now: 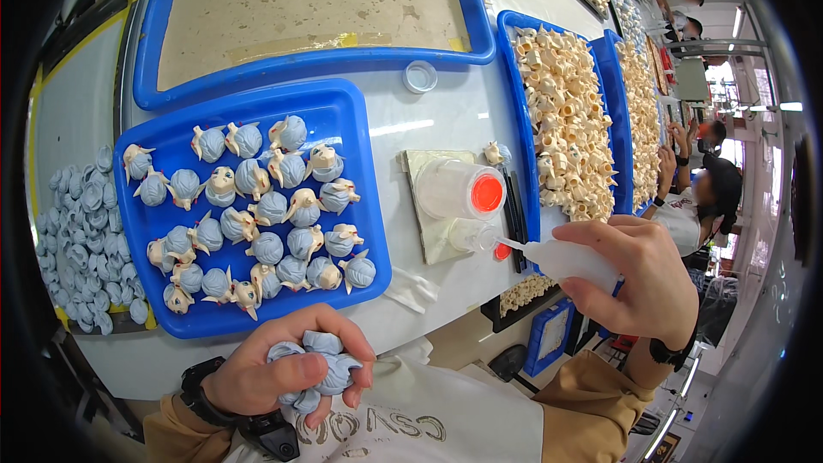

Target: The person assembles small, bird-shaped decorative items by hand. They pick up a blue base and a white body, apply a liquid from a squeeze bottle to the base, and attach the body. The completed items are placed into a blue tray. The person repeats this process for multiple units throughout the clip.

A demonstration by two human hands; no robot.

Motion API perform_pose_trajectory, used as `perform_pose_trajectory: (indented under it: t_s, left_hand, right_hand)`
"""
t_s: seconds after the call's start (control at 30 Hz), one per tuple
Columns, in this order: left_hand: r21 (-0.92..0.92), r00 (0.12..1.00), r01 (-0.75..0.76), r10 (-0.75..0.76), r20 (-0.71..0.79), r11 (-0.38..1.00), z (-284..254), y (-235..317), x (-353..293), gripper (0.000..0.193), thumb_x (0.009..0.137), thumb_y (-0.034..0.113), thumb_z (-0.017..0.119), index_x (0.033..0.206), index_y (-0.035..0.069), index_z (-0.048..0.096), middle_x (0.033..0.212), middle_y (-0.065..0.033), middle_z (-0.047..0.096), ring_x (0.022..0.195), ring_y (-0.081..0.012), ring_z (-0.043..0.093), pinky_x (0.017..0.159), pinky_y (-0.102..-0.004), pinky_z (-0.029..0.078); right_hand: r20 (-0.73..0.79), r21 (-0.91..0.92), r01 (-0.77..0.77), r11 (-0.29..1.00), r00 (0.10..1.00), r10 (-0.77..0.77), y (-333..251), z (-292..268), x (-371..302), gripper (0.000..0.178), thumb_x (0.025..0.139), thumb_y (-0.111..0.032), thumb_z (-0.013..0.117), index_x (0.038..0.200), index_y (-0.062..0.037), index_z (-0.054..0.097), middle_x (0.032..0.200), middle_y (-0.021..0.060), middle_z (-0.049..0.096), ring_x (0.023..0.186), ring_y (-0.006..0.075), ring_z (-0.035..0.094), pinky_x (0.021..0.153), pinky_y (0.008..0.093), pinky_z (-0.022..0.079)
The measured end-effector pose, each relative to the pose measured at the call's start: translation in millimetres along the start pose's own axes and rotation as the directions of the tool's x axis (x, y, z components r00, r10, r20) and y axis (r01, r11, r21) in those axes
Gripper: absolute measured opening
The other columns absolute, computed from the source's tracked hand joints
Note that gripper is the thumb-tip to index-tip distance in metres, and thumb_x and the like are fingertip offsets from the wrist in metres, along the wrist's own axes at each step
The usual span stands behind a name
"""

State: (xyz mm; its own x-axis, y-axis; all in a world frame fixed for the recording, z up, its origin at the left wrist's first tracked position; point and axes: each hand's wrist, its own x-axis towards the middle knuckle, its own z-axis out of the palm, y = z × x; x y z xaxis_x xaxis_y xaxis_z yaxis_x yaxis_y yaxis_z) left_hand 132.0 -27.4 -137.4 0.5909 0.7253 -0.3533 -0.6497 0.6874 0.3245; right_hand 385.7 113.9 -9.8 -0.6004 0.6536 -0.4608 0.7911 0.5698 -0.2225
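Several blue-grey moulded hair pieces [321, 370] sit in my left hand [257, 377], its fingers curled round them. My right hand [647, 279] grips a white squeeze bottle [576, 264], tilted so its thin nozzle points left. The nozzle tip is near a small translucent cup [470, 235]; whether it touches the cup I cannot tell. Behind that cup stands a larger translucent tub [444, 189] with a red-orange spot, on a pale square board [420, 163]. To the left, doll heads [253, 178] with blue-grey hair lie in a blue tray [360, 146].
Loose hair pieces [90, 244] are heaped at the far left. Blue bins [530, 180] of cream hollow head parts [566, 120] stand at the right. A large blue-rimmed tray [300, 60], a round lid [420, 76] and crumpled white tissue [413, 291] lie nearby. Co-workers [703, 197] sit beyond.
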Motion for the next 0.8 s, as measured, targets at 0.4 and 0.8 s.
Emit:
perform_pose_trajectory:
  t_s: [0.4, 0.8]
  left_hand:
    - [0.003, 1.000, 0.002, -0.002, 0.006, 1.000, 0.0, -0.3, 0.4, 0.040, 0.086, 0.029, 0.051, 0.097, -0.008, 0.041, 0.084, -0.0258, 0.049, 0.071, -0.0270, 0.055, 0.038, -0.0263, 0.048]
    - [-0.019, 1.000, 0.019, -0.018, 0.022, 1.000, -0.6, -0.1, 0.1, 0.039, 0.086, 0.028, 0.051, 0.100, -0.007, 0.041, 0.087, -0.0227, 0.050, 0.075, -0.0242, 0.054, 0.042, -0.0250, 0.048]
  right_hand:
    - [0.009, -0.002, 0.001, 1.000, 1.000, -0.001, -0.1, -0.5, -0.8, 0.032, 0.067, -0.021, 0.062, 0.093, -0.0033, 0.059, 0.057, 0.0096, 0.055, 0.055, 0.0272, 0.055, 0.055, 0.0361, 0.044]
    - [0.007, 0.002, -0.007, 1.000, 1.000, 0.007, 0.4, 0.2, -2.4, 0.032, 0.067, -0.021, 0.062, 0.093, -0.0026, 0.059, 0.055, 0.0094, 0.054, 0.055, 0.0271, 0.055, 0.054, 0.0358, 0.044]
